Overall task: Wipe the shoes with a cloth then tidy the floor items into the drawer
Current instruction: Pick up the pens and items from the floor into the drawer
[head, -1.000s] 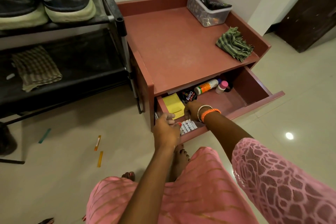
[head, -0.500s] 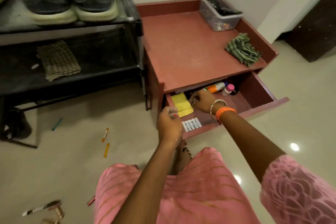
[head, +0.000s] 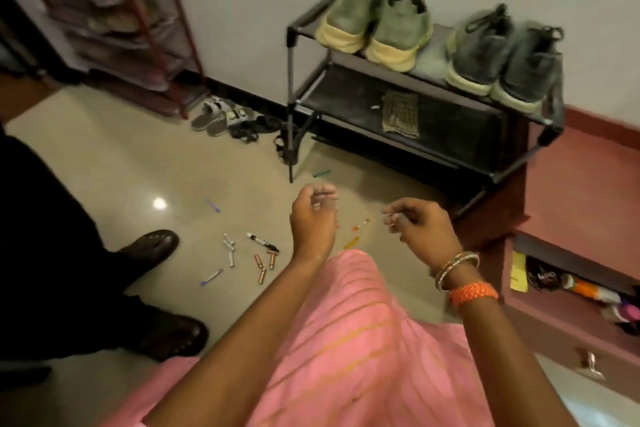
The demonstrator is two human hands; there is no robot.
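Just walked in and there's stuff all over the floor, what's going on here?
A person in pink is tidying small floor items into a drawer, which stands open at the right. Both hands, the left hand and the right hand, hover above the floor with loosely curled fingers, holding nothing that shows. A marker, several batteries and a few small coloured sticks lie on the floor. Two pairs of shoes sit on the rack.

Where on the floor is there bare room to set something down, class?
Bare tile lies between the sandals and the batteries. Crowded: around the marker and batteries, beside the dark shoe.
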